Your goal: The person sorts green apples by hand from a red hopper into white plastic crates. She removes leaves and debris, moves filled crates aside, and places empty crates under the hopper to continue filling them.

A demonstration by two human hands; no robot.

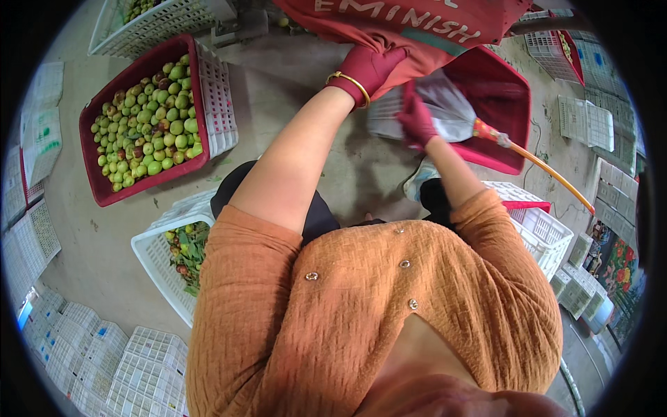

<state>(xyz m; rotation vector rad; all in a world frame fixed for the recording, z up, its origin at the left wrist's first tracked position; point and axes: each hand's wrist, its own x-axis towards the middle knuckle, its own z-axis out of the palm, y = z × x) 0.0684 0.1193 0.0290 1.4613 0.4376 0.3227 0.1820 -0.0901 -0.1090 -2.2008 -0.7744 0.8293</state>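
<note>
My left hand (376,70), in a dark red glove with a gold-coloured bangle at the wrist, grips a bunched fold of red cloth (359,21) with white lettering at the top. Lower and to the right, my right hand (417,119), gloved alike and blurred, is beside a translucent plastic bag or sheet (447,107); whether its fingers hold anything is unclear. The bag meets a patterned wrap on an orange rod (552,174). Behind them stands a crate with a dark red liner (500,78), its inside partly hidden by cloth and bag.
A red-lined crate (200,99) of green and reddish round fruit stands at left. Near my left leg is a white crate (161,260) with fruit and leaves. White crates (542,229) stand by my right side, and stacked crates (148,370) line the edges. A cord lies at right.
</note>
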